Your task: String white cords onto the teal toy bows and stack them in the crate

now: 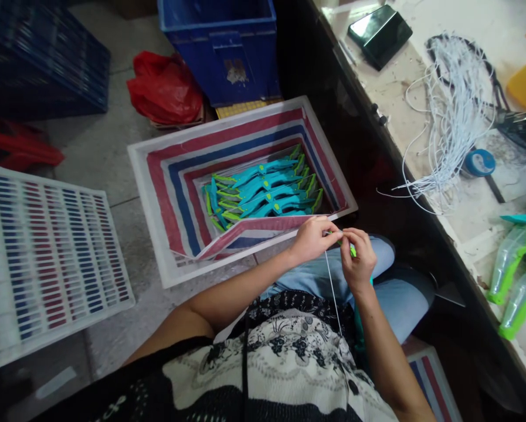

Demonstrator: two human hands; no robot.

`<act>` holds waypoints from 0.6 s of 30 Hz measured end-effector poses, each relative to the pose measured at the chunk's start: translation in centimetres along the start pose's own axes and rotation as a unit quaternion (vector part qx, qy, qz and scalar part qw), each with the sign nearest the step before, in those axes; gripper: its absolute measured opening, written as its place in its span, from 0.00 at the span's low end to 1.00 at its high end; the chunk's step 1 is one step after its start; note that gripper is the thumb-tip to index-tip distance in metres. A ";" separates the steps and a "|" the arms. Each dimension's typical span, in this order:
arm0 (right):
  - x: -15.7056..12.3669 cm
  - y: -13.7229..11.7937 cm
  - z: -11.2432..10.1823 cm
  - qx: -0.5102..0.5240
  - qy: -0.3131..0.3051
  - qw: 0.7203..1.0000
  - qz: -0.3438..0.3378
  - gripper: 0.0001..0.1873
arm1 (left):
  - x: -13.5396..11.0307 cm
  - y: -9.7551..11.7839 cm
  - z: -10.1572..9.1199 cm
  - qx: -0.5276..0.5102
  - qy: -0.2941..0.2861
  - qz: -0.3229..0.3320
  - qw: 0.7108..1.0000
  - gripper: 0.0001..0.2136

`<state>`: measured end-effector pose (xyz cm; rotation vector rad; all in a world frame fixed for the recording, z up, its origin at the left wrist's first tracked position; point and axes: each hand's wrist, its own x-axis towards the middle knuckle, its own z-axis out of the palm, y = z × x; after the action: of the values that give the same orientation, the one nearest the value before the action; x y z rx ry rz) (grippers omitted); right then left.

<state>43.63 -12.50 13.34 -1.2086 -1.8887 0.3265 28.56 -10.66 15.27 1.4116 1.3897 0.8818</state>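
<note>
My left hand [314, 239] is closed in a pinch on a thin white cord [332, 281], which hangs down toward my lap. Close beside it, fingertips nearly touching, my right hand [359, 258] is closed around a green and teal plastic piece. A bright green tip [353, 251] shows between the fingers, and a teal part [359, 328] shows below the wrist; the rest is hidden. Past my hands, several similar teal and green plastic pieces [269, 190] lie stacked in a white crate [146, 214] with a striped lining.
The worktable [425, 234] on the right bears a bundle of white cords [456, 111], a phone [380, 36], a blue round cap [480, 162] and green-edged clear pieces [513, 264]. A blue bin [221, 53], red bag [166, 88] and white slatted crate [60, 252] stand on the floor.
</note>
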 end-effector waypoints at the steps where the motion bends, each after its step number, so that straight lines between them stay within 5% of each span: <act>1: -0.2 0.0 0.1 0.006 -0.012 1.000 -0.003 0.06 | -0.1 -0.2 -0.1 -0.014 0.000 -0.017 1.000 0.06; 13: 0.5 -0.2 -0.8 0.063 -0.107 0.992 0.015 0.06 | -0.2 -0.9 -1.5 -0.034 -0.075 -0.008 0.997 0.08; 18: 0.6 -0.9 -0.6 0.113 -0.099 0.982 0.116 0.11 | -1.1 -1.8 -2.2 -0.026 -0.072 0.019 0.997 0.08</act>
<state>43.45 -12.54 14.54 -1.2783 -1.8187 0.7934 25.77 -11.59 14.36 1.4380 1.2278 0.8187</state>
